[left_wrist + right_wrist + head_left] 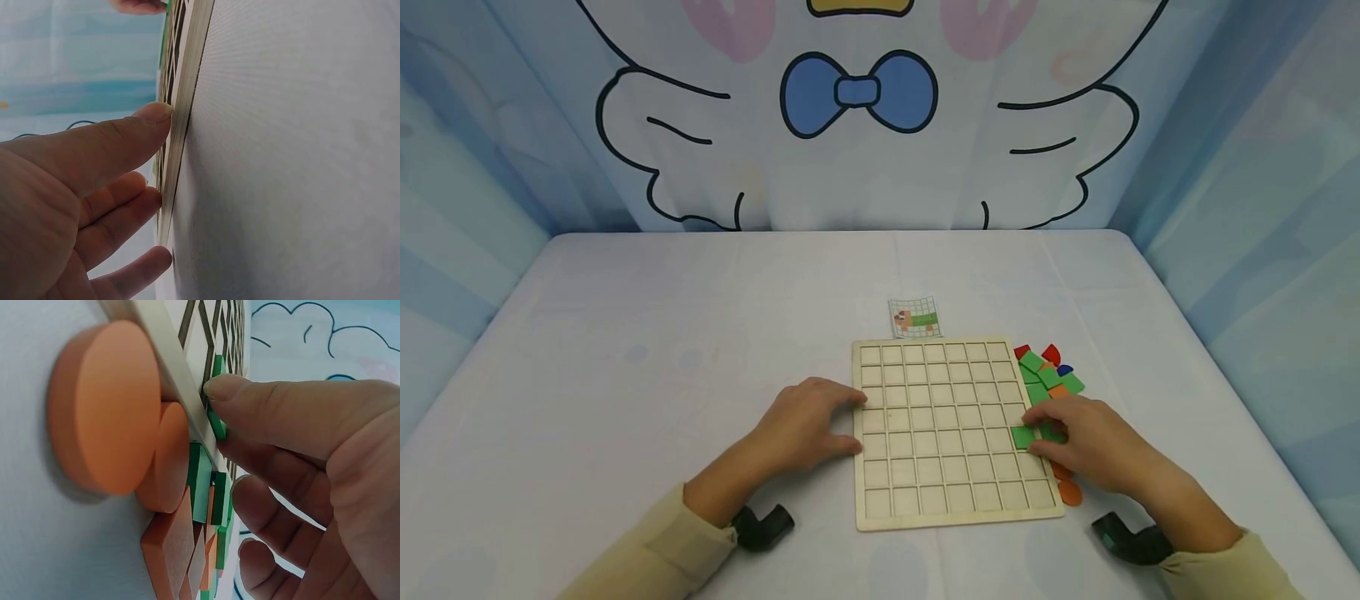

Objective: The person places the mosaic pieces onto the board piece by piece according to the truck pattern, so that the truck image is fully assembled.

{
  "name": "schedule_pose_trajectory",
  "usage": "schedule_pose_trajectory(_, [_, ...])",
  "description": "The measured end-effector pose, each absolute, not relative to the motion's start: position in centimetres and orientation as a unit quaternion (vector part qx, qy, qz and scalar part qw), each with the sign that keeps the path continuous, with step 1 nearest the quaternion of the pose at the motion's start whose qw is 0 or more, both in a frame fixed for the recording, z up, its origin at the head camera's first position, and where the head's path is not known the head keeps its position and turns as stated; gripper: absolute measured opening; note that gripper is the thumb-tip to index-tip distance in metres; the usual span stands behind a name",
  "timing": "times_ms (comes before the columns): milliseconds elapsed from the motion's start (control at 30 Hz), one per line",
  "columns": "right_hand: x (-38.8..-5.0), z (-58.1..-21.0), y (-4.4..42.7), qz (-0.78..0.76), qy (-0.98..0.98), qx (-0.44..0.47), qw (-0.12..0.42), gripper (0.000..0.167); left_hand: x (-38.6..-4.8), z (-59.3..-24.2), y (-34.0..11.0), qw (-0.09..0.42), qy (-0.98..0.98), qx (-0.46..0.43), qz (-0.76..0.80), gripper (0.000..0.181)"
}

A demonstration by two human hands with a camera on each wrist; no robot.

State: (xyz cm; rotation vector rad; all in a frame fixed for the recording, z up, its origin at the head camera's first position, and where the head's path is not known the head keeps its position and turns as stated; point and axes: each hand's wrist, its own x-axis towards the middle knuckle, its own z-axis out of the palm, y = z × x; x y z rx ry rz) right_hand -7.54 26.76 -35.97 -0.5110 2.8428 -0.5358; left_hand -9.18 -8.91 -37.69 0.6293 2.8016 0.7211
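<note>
A light wooden grid board point(951, 522) lies flat on the table. My left hand point(805, 425) touches its left edge with thumb and fingertips, the thumb point(119, 140) fairly straight against the rim. At the board's right edge, my right hand point(1093, 442) pinches a green square tile point(1022, 437) between thumb and index finger. This tile is over a cell in the last column; whether it sits fully down in the cell cannot be told. In the right wrist view, the thumb point(269, 409) covers part of the green tile point(217, 425).
A pile of green tiles point(1032, 362), red pieces point(1052, 355), a blue piece point(1064, 369) and orange pieces point(1070, 492) lies along the board's right side, partly under my right hand. A small picture card point(915, 317) with a gridded animal design lies behind the board.
</note>
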Motion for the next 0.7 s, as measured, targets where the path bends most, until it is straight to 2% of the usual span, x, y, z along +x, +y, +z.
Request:
schedule_pose_trajectory(200, [-7.5,-35.9,26.8,-0.190,0.962,-0.169,0.098,0.029,-9.2,-37.7,-8.9,0.090,0.942,0.211,0.245,0.052])
schedule_pose_trajectory(433, [-8.2,-35.0,27.9,-0.198,0.968,-0.151,0.045,0.031,-9.2,-37.7,-8.9,0.093,0.942,0.207,0.247,0.052])
schedule_pose_trajectory(700, [-9.5,-35.0,29.3,-0.198,0.972,-0.120,0.031,0.037,-9.1,-37.7,-8.9,0.091,0.941,0.209,0.248,0.052])
